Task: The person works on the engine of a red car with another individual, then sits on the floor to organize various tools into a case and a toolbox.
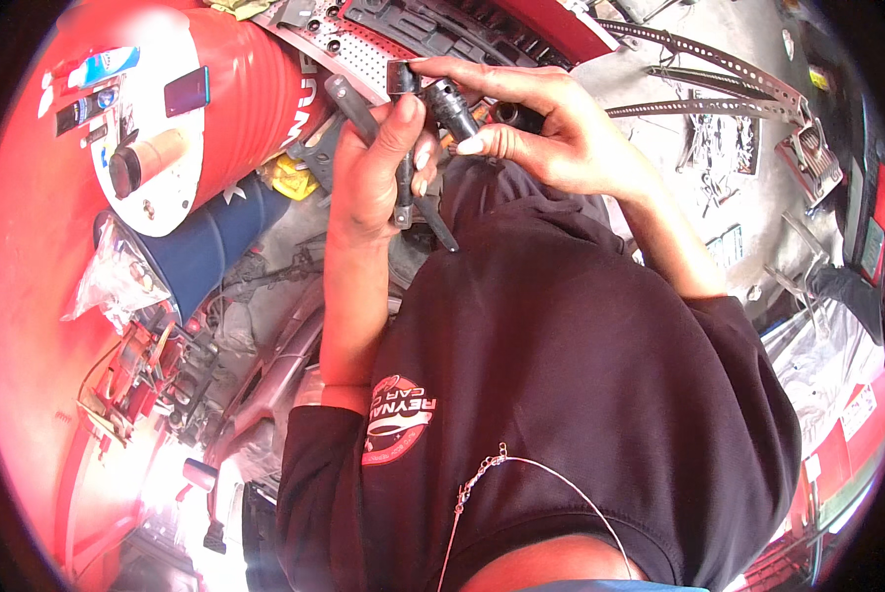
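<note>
My left hand (375,168) is closed around two dark metal tools. One is an upright extension bar (404,187) with a thick black end (401,77). The other is a long bar handle (434,223) that slants across behind it, its square head (342,87) showing above my thumb. My right hand (571,133) pinches a black socket (450,111) between thumb and fingers. The right index fingertip reaches the top of the extension bar. Another dark round piece (513,114) shows beneath my right fingers; whether I hold it cannot be told.
Beyond my hands lies a red tool tray (368,64) with a black socket case (442,35). A red drum (255,84) at left carries a phone (187,91), a brown cylinder (146,163) and small packages. Perforated metal straps (699,106) extend on the right.
</note>
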`<act>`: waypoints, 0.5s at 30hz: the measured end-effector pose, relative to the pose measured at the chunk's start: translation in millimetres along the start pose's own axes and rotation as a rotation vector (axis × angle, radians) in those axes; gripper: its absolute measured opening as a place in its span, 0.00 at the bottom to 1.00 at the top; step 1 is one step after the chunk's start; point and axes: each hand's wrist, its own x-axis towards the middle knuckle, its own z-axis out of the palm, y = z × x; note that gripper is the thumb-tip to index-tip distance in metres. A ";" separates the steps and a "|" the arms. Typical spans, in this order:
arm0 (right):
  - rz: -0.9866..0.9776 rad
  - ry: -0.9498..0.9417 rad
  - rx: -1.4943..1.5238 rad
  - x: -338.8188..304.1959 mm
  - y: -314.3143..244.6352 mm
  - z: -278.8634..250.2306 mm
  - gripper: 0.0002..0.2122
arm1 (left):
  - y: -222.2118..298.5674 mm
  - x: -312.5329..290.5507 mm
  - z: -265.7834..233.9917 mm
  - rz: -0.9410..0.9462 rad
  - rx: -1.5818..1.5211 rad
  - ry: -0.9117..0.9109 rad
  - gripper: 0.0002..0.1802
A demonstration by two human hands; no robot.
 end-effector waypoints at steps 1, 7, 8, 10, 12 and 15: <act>0.074 -0.082 0.008 3.7 -15.1 -8.4 0.26 | 3.5 0.1 6.3 -0.006 0.095 0.067 0.20; 0.080 -0.004 -0.050 -0.4 -36.1 -15.7 0.24 | 10.5 -1.1 21.3 -0.010 -0.027 0.081 0.15; 0.117 0.021 -0.026 -1.9 -40.8 -16.3 0.24 | 10.1 -1.8 22.5 0.008 -0.053 0.069 0.16; 0.240 0.073 -0.014 -6.5 -53.7 -17.8 0.20 | 7.6 0.4 29.7 0.081 -0.077 0.082 0.20; 0.365 0.124 -0.001 -10.2 -63.7 -20.2 0.16 | 3.7 5.9 40.5 0.186 -0.088 0.094 0.23; 0.392 0.185 0.168 -7.7 -75.1 -20.8 0.12 | -3.9 7.7 53.0 0.362 -0.080 0.187 0.18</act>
